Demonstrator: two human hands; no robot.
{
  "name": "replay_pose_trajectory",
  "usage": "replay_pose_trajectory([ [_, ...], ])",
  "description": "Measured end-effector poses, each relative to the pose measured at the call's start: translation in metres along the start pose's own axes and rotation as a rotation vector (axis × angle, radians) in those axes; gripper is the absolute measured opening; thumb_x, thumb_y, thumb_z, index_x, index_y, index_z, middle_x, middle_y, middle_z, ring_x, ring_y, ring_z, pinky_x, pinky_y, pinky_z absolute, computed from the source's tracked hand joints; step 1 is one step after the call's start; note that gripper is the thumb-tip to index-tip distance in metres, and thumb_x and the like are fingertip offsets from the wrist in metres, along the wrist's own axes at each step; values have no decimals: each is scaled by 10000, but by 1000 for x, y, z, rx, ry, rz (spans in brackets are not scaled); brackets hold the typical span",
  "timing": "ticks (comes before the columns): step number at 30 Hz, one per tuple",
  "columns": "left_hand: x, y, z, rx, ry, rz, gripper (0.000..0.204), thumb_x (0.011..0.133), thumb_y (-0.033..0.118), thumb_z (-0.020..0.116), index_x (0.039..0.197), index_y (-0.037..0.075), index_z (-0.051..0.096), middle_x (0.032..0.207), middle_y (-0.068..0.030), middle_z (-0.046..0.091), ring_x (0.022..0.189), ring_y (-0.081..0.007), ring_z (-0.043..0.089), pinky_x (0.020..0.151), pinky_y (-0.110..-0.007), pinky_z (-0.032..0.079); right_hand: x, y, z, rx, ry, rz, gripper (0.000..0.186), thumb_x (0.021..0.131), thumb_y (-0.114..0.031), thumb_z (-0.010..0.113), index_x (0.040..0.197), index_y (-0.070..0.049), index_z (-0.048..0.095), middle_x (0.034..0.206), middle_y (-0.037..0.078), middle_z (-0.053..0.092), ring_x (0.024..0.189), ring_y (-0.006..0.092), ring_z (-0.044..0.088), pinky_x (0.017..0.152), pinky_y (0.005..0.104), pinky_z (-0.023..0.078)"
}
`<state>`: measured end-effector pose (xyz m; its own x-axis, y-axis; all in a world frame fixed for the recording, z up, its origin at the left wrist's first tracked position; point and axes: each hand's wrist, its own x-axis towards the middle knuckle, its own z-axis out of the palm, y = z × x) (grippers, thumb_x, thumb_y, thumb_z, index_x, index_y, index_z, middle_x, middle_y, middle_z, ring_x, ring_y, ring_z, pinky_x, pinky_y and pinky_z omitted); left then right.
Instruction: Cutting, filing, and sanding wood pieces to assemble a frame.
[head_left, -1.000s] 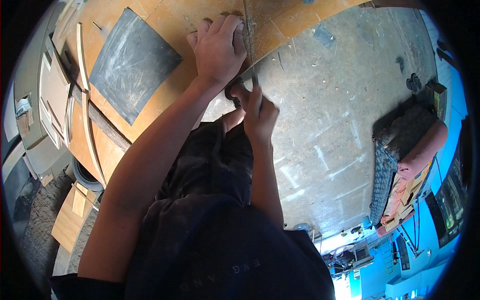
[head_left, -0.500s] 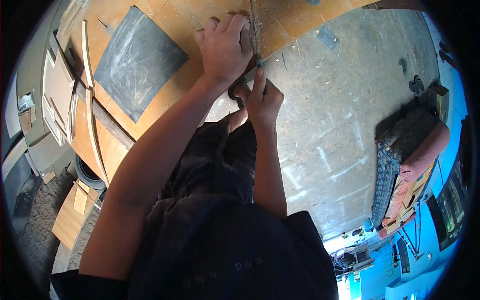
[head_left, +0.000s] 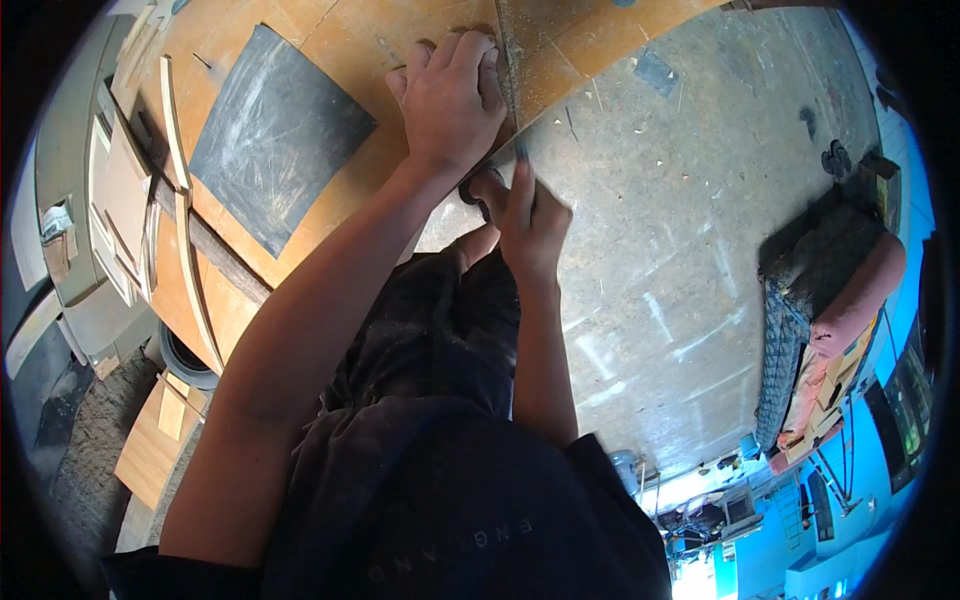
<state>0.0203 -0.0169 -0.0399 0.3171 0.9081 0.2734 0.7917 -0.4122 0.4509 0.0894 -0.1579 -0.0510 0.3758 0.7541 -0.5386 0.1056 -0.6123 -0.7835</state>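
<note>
My left hand presses palm down on an orange-brown wooden sheet, fingers apart and bent, with the fingertips hidden from above. Close by its thumb runs a thin straight blade, seen edge-on, which looks like a handsaw. Pale dust lies along the sheet to the right of that line. My right hand is closed round the saw's handle just off the sheet's near edge, index finger stretched forward along it. Most of the handle is hidden in the fist.
A dark grey square sheet lies on the wood at left, beside long thin wood strips. A tyre and board offcuts sit lower left. Scraps dot the concrete floor. A pink-edged sofa stands at right.
My right hand has drawn back toward me a little with the saw. My left hand stays in place on the sheet. The whole view has shifted slightly.
</note>
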Motion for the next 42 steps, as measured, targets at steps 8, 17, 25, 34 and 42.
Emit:
replay_pose_trajectory([
  [8, -1, 1, -1, -17, -7, 13, 73, 941, 195, 602, 997, 158, 632, 992, -25, 674, 959, -321, 576, 823, -471, 364, -12, 18, 2, 40, 242, -317, 305, 1001, -151, 520, 836, 37, 694, 1028, 263, 719, 867, 352, 679, 833, 442, 480],
  [17, -1, 2, -4, -19, 4, 4, 70, 937, 179, 590, 993, 163, 631, 967, -27, 665, 940, -325, 578, 808, -469, 362, -77, 41, -13, 58, 175, -211, 456, 1068, -273, 496, 802, 60, 659, 608, 149, 653, 562, 196, 656, 532, 335, 483],
  [25, 4, -5, 0, -4, 3, 12, 72, 932, 167, 596, 996, 158, 627, 949, -28, 654, 935, -322, 579, 808, -464, 363, -4, 5, 3, 90, 137, -197, 312, 1003, -117, 516, 810, 66, 677, 758, 248, 661, 654, 391, 624, 664, 444, 491],
  [34, 4, 1, 0, -12, -14, 1, 89, 929, 179, 606, 1011, 154, 633, 969, -32, 660, 957, -321, 576, 819, -464, 364, 10, -3, -1, 71, 98, -89, 402, 1033, -244, 537, 727, -5, 641, 667, 222, 633, 581, 392, 630, 594, 437, 498],
  [42, 1, 4, 2, -14, 41, 49, 70, 879, 141, 631, 944, 165, 625, 897, 6, 619, 887, -275, 539, 792, -437, 329, -3, -2, -2, 10, 201, -319, 392, 1033, -254, 538, 738, -2, 597, 575, 194, 556, 497, 370, 586, 517, 427, 433],
])
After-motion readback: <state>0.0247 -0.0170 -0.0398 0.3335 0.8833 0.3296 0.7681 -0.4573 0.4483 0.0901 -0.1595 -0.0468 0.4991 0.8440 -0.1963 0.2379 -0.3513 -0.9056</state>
